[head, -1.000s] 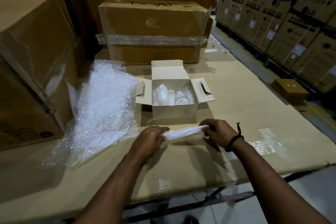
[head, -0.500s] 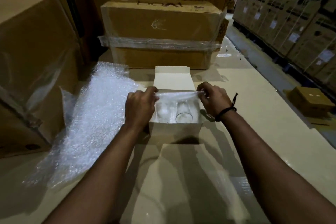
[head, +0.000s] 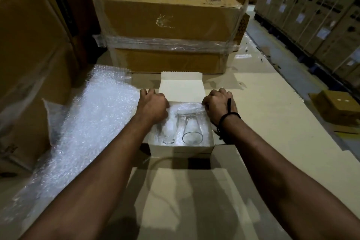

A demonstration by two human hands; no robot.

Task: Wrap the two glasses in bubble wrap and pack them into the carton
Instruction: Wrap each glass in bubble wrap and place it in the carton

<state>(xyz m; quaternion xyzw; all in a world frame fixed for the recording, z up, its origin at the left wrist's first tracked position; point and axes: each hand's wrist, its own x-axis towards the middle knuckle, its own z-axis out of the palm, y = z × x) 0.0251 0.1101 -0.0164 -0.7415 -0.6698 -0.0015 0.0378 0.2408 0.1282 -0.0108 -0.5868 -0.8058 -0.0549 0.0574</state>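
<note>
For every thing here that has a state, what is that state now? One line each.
Carton: open, lid up.
Right glass: lying on its side in carton.
Left glass: lying on its side beside it.
Wrap strip: across carton's far end, held at both ends.
Left hand: grips wrap strip.
Right hand: grips wrap strip.
Wrap sheet: spread out, left of carton.
Big box: closed, film-banded.

Two glasses (head: 191,131), one white carton (head: 181,149), two hands (head: 153,106), one loose bubble-wrap sheet (head: 93,115), one wristband (head: 229,116).
</note>
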